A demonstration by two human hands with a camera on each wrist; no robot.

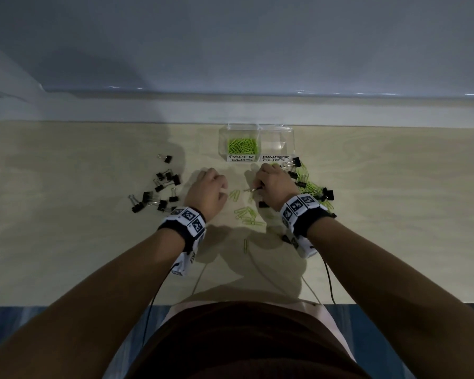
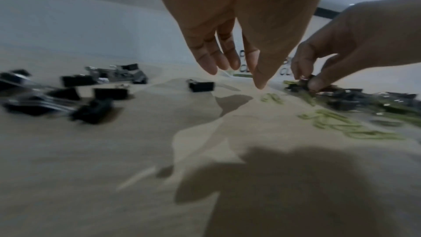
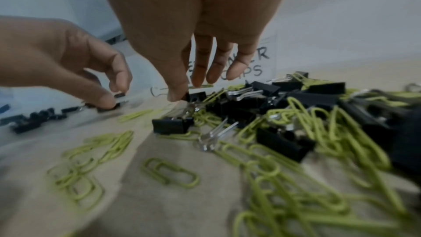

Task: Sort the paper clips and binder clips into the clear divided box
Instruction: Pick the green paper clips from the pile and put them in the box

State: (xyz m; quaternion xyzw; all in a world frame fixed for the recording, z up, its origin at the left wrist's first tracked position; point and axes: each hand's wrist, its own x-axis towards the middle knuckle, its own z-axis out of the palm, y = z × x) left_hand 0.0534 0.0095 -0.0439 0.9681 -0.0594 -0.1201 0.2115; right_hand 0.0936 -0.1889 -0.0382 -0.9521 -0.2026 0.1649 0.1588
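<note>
STEP: binder-clip pickup | right hand (image 3: pixel 182 86) pinches binder clip (image 3: pixel 196 96) before clear divided box (image 1: pixel 256 144) | left hand (image 2: pixel 230 57) released | NEXT: likely transfer into vacant BINDER CLIPS compartment.

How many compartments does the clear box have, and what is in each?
2. The left compartment, labelled PAPER CLIPS, holds green paper clips. The right compartment, labelled BINDER CLIPS, looks empty. No others show.
</note>
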